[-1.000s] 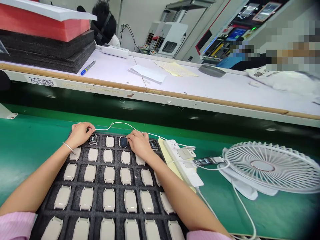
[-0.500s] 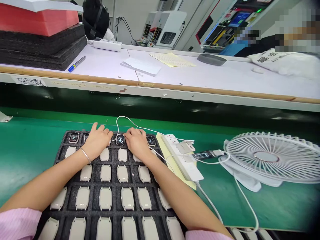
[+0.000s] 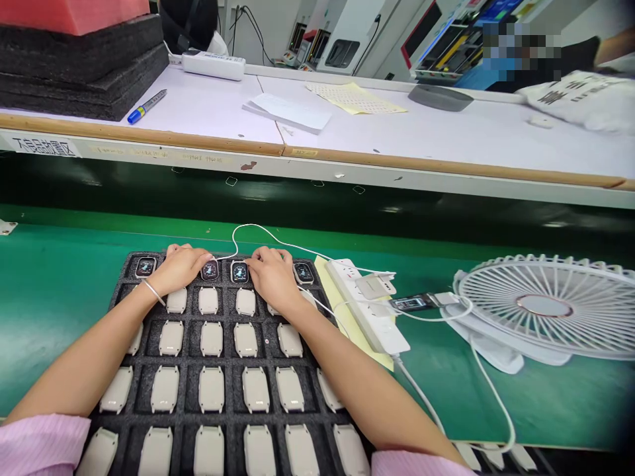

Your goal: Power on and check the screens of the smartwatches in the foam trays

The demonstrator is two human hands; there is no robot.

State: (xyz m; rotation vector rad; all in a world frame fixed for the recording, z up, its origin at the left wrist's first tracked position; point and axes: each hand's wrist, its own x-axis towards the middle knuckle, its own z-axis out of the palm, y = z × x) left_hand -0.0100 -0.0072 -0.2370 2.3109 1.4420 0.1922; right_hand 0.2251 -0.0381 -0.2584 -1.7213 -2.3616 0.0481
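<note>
A black foam tray point(image 3: 225, 361) holds several pale watch cases point(image 3: 211, 389) in rows, with lit smartwatches along its far row. My left hand point(image 3: 182, 270) is closed at that row, its fingertips on the end of a white cable point(image 3: 258, 226) at the top edge of a smartwatch point(image 3: 209, 270). One slot to the right, my right hand point(image 3: 272, 276) pinches the right edge of another lit smartwatch point(image 3: 240, 272). A second white cable point(image 3: 322, 305) comes out from beside the right hand; its end is hidden. Further dark-screened watches point(image 3: 145, 267) sit at the row's left and right ends.
Right of the tray lie a white power strip point(image 3: 367, 307) on yellow paper, a small black USB device point(image 3: 415, 302) and a white fan point(image 3: 543, 305). A raised shelf point(image 3: 357, 142) runs behind, bearing black foam point(image 3: 79, 73), a pen point(image 3: 147, 107) and papers point(image 3: 288, 112). Someone is beyond it.
My left hand has moved from the tray's second-row edge to the watch left of the lit one, bringing the cable end away from that watch. My right hand stays at its watch. The view has tilted slightly down.
</note>
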